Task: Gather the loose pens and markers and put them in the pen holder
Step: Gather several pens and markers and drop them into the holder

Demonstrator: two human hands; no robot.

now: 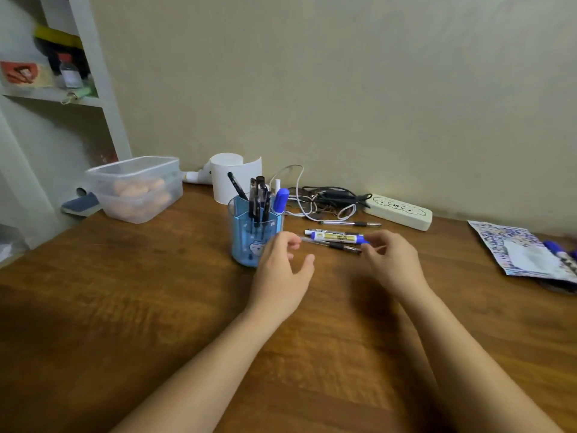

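The translucent blue plastic pen holder (253, 231) stands upright on the brown wooden table (156, 307) and holds one blue-capped marker (280, 200) and several dark pens (259, 198), too bunched to count. Just right of the holder lie three loose pieces: a white marker with a blue cap (335, 236) and two clear pens with dark grips (331, 245), side by side. A fourth pen (351, 223) lies alone behind them, near a tangle of cables (321, 200). Far right of the holder, another blue marker (560, 253) rests on a patterned pouch (518, 251).

The left hand (282, 270) hovers beside the holder, fingers spread, grip released. The right hand (392, 264) pinches the right ends of the three-piece cluster.

Left of the holder are two stacked clear containers (137, 189); behind it is a beige wall (343, 89).
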